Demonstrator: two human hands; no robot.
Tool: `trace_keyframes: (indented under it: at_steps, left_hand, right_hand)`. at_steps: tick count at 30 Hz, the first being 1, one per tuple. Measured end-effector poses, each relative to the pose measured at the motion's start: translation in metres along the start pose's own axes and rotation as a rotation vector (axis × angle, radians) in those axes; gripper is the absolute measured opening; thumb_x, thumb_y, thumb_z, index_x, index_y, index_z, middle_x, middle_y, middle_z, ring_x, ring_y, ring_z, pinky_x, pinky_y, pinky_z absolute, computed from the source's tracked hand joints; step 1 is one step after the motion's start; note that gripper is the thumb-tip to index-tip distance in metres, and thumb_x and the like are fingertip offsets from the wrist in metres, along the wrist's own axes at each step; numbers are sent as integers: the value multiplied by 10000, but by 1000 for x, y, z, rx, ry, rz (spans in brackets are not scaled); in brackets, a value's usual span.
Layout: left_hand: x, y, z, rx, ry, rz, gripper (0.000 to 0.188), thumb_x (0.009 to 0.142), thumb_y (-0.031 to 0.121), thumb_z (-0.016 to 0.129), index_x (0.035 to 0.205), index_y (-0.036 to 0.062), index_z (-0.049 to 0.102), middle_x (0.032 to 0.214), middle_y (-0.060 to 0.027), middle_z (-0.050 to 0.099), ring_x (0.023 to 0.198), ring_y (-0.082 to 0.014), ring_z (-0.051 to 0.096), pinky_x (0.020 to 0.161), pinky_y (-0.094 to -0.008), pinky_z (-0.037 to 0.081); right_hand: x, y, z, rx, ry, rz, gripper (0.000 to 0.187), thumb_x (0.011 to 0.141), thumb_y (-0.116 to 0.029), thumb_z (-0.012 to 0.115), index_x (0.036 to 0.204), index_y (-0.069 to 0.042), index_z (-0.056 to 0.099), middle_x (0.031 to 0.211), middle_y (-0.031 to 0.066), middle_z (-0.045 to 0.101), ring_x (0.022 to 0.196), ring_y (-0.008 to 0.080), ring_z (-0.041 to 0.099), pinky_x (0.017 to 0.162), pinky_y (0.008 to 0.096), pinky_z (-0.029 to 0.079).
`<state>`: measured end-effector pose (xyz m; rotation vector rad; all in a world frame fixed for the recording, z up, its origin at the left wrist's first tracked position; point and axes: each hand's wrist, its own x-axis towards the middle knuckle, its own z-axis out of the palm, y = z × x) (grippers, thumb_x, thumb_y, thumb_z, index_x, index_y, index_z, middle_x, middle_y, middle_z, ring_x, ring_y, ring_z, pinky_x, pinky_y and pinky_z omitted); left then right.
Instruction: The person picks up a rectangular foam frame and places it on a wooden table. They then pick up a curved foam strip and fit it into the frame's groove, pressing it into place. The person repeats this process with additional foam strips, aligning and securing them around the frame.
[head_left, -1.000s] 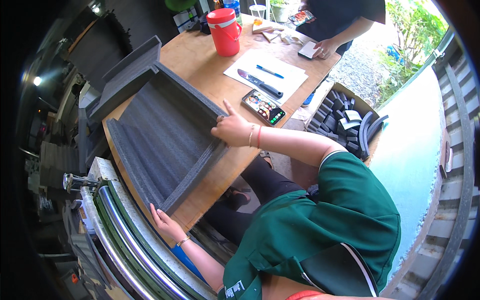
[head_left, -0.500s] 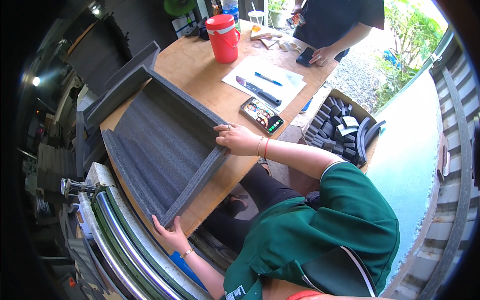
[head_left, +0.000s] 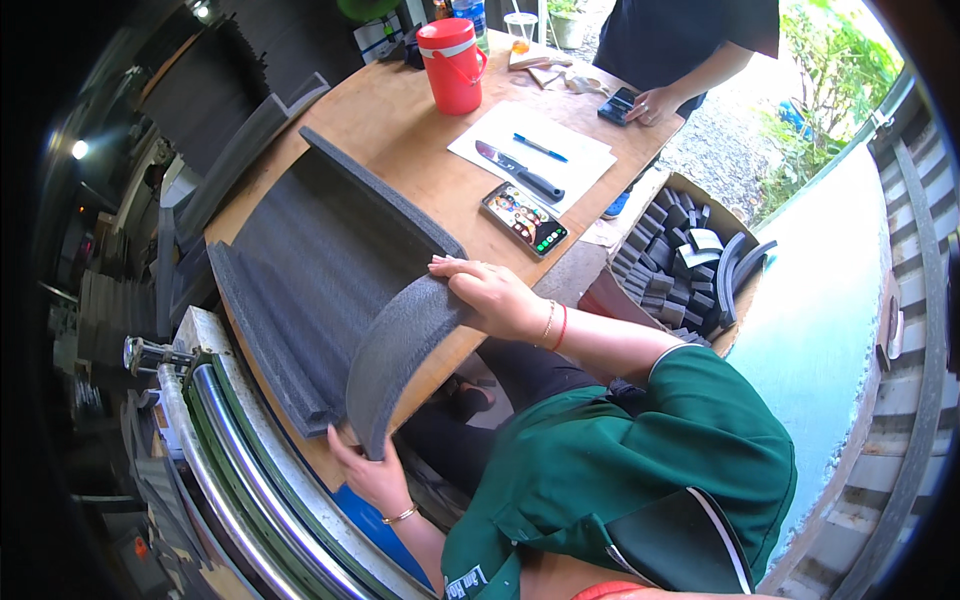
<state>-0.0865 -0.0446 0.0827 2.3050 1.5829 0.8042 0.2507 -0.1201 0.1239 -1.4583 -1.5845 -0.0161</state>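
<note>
Both my hands hold a dark grey foam strip point(head_left: 405, 335), which bows up in an arch at the near end of a grey foam sheet point(head_left: 320, 240). My right hand point(head_left: 490, 297) has its fingers closed over the strip's right end. At the other end, my left hand point(head_left: 370, 472) grips the strip low, near the table edge. Raised foam strips run along the sheet's far right side point(head_left: 385, 195) and left side point(head_left: 265, 340). The sheet lies on a wooden table point(head_left: 385, 110).
Right of the foam lie a phone point(head_left: 524, 218), a black-handled knife point(head_left: 520, 170) and a blue pen point(head_left: 540, 147) on white paper. A red jug point(head_left: 452, 68) stands farther back. A co-worker's hand point(head_left: 655, 104) touches a dark phone. Metal rollers point(head_left: 260, 470) flank the table; a box point(head_left: 735, 330) holds foam pieces.
The near strip has come up off the sheet's end and bent into an arch between my hands. My right hand has shifted right and slightly down. The co-worker's hand has moved slightly.
</note>
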Motion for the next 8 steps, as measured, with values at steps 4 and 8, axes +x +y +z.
trace_keyframes:
  at_steps: [4, 8]
  left_hand:
    - [-6, 5, 6, -68, 17, 449, 884, 824, 356, 801, 1481, -14, 341, 1448, -275, 417, 1358, -430, 433, 1108, -514, 379]
    - [-18, -26, 33, -152, 105, 508, 1017, 827, 388, 810, 1555, 4, 212, 1573, -232, 318, 1419, -437, 353, 1168, -530, 290]
  right_hand:
    - [8, -38, -5, 370, 282, -94, 526, 743, -3, 788, 1221, 3, 570, 1276, 158, 646, 1209, 330, 628, 1027, 398, 514]
    - [17, -51, -19, 790, -66, 20, 500, 836, -120, 785, 1278, -24, 572, 1312, 131, 648, 1208, 280, 640, 1013, 365, 516]
